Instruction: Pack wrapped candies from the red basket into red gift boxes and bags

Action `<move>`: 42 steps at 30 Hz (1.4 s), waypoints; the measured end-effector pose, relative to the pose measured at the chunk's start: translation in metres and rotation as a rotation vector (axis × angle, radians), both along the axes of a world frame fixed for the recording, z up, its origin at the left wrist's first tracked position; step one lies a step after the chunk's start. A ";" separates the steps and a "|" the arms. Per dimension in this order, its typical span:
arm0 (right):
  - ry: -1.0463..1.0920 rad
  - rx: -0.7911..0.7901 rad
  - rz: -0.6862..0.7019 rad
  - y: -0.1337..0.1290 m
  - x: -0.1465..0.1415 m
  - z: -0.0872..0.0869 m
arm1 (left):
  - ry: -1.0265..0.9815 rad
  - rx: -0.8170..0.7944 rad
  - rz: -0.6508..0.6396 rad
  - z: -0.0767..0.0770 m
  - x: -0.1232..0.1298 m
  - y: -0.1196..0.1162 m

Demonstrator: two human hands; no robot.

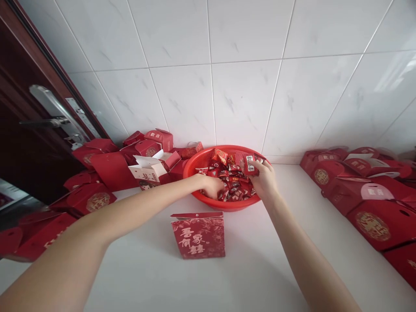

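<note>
A red plastic basket [234, 206] by the tiled wall holds many wrapped candies [235, 190], mostly in red wrappers. My left hand [212, 187] reaches down among them with its fingers curled; the fingertips are hidden, so what they hold, if anything, does not show. Over the basket's right side, my right hand [264, 177] grips a small red packet [250, 165] with a white label between thumb and fingers. In front of the basket a red paper gift box [199, 238] with white characters stands upright on the white table, its top slightly parted.
Red gift boxes [97, 197] are piled on the left, with an open white-and-red box [149, 171] among them. More red boxes [370, 216] line the right side. A dark door with a metal handle [58, 106] is at the far left, and the tiled wall [243, 99] rises behind.
</note>
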State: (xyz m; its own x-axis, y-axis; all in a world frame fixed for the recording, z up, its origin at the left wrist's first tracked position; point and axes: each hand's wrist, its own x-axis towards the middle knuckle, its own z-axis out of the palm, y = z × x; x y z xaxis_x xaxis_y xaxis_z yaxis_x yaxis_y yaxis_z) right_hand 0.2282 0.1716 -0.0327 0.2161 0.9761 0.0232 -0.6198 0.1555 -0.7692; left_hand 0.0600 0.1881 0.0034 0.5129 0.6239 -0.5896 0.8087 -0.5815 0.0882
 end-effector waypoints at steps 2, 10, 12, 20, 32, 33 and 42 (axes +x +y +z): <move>0.000 0.001 0.002 0.000 0.000 0.000 | -0.026 0.062 -0.005 -0.004 0.006 -0.005; -0.009 -0.006 0.013 0.000 0.000 0.002 | -0.442 -0.053 0.165 -0.017 0.003 0.004; -0.003 -0.002 0.014 0.000 0.000 0.002 | -0.601 -0.049 0.256 -0.019 0.004 0.009; -0.015 0.005 0.004 0.000 0.001 0.002 | -0.871 -0.077 0.570 -0.018 0.006 0.023; -0.026 0.011 -0.001 -0.004 0.001 0.005 | -0.406 0.336 0.134 -0.012 0.007 0.006; -0.029 0.004 -0.001 -0.004 0.001 0.006 | -0.365 0.216 0.066 -0.014 0.013 0.003; -0.066 -0.025 -0.043 -0.010 0.001 0.013 | -0.311 0.129 0.029 -0.030 0.040 0.016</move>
